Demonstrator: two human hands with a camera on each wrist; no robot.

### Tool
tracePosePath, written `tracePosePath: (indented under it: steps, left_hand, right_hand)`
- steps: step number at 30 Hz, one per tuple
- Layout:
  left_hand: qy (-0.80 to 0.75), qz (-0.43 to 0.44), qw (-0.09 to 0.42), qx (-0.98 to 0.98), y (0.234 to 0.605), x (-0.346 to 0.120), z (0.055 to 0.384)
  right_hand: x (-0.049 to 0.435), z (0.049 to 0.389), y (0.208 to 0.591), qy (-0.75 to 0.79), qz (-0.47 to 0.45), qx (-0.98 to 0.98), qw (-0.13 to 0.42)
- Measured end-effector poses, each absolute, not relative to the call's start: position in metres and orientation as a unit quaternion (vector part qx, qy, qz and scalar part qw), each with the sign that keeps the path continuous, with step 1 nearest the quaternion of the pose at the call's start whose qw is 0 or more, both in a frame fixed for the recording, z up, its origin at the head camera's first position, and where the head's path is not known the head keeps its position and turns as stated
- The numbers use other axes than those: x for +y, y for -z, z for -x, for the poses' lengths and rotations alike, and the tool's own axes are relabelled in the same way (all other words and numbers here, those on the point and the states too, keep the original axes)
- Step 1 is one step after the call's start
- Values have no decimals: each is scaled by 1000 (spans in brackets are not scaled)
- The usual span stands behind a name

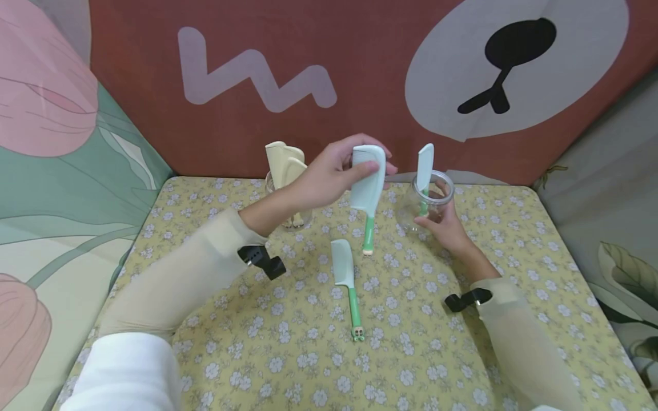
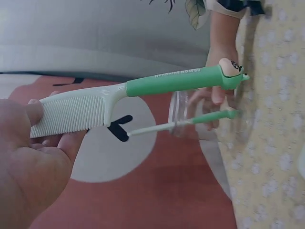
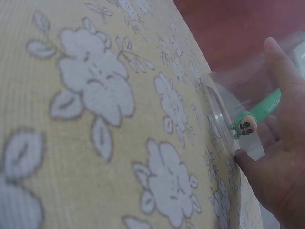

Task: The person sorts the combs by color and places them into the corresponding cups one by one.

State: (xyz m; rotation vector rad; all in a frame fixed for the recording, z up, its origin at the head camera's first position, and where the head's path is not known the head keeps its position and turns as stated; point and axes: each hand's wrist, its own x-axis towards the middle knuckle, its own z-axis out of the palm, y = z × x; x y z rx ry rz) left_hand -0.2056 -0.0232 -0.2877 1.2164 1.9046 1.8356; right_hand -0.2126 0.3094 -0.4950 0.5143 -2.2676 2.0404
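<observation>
In the head view my left hand (image 1: 329, 174) pinches the pale toothed end of a green-handled comb (image 1: 366, 197), whose handle hangs downward above the table. The left wrist view shows a small figure at the tip of that comb's handle (image 2: 174, 82). My right hand (image 1: 446, 225) grips a clear jar (image 1: 411, 214) around its side, at the table's right. Inside the jar leans another green-handled comb (image 1: 424, 165), head up; its figure end (image 3: 246, 125) sits near the jar's bottom. A third comb (image 1: 343, 265) lies flat on the table, below the held one.
Behind my left wrist stands a second clear jar (image 1: 298, 221) with several cream-coloured combs (image 1: 284, 162). The table wears a yellow flowered cloth (image 1: 288, 354). A reddish-brown printed curtain (image 1: 370, 34) rises at the table's back edge.
</observation>
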Motion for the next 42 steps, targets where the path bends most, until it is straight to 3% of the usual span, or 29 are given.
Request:
tracePosePath:
  steps: [17,29,42]
  left_hand:
    - [-655,-436,104,608,249,49,221]
    - [-622,-309,8,719,242,98,222]
    - [-601,-270,3,752,264,119,246]
  right_hand:
    - [308,209,486,-615,-138,-776,5]
    - [306,205,485,-625,-111,-773,-18]
    - [306,205,486,-638,-132,-758,-16]
